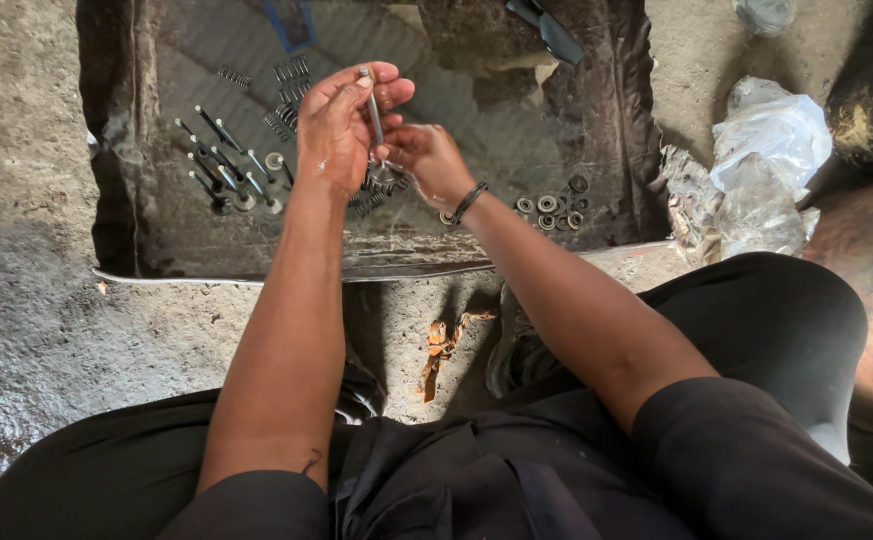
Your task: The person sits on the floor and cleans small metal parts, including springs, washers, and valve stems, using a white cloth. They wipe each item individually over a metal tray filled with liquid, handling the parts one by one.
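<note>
My left hand (341, 125) is raised over a dark metal sheet (156, 240) on the ground and pinches the stem of an engine valve (373, 108), held upright. My right hand (426, 160), with a black wristband, is closed around the valve's lower end, where a coil spring (384, 180) hangs. Its fingertips are hidden behind the left hand. On the sheet to the left lie several more valves (226, 170) in rows. Several springs (291, 85) lie above them.
Several round washers or retainers (553, 208) sit on the sheet to the right of my right wrist. Crumpled clear plastic bags (766, 160) lie at right. A dark tool (548, 30) rests at the sheet's far edge. An orange rag scrap (441, 345) lies on the concrete between my legs.
</note>
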